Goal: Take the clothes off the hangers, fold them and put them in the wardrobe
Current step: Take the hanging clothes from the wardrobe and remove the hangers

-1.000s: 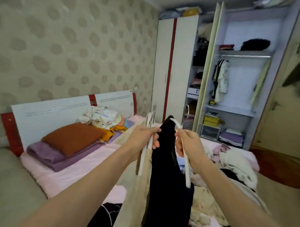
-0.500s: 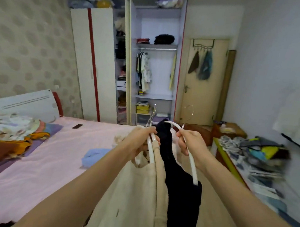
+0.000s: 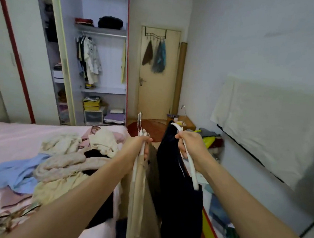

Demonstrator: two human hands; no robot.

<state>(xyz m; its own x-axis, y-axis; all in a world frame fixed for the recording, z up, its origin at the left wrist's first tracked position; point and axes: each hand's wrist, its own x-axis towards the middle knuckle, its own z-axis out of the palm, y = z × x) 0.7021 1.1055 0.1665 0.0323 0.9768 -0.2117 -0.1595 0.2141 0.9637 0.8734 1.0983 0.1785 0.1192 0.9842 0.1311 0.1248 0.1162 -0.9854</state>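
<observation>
My left hand (image 3: 143, 143) is curled round the neck of a white hanger (image 3: 135, 166) that carries a beige garment (image 3: 138, 203), hanging straight down. My right hand (image 3: 189, 146) grips the arm of a second white hanger (image 3: 190, 160), tilted, with a dark garment (image 3: 180, 188) draped from it. The two hang side by side in front of me, just off the edge of the bed (image 3: 6, 142).

On the bed lies a loose heap of clothes (image 3: 67, 160), cream, pink, pale blue and black, none of it folded as far as I can see. Beyond stands the wardrobe (image 3: 100, 65), its door open, with some things on the rail and shelves.

I judge the job barely begun: both garments are still on their hangers, the heap is unfolded, and everything has yet to be stowed.
</observation>
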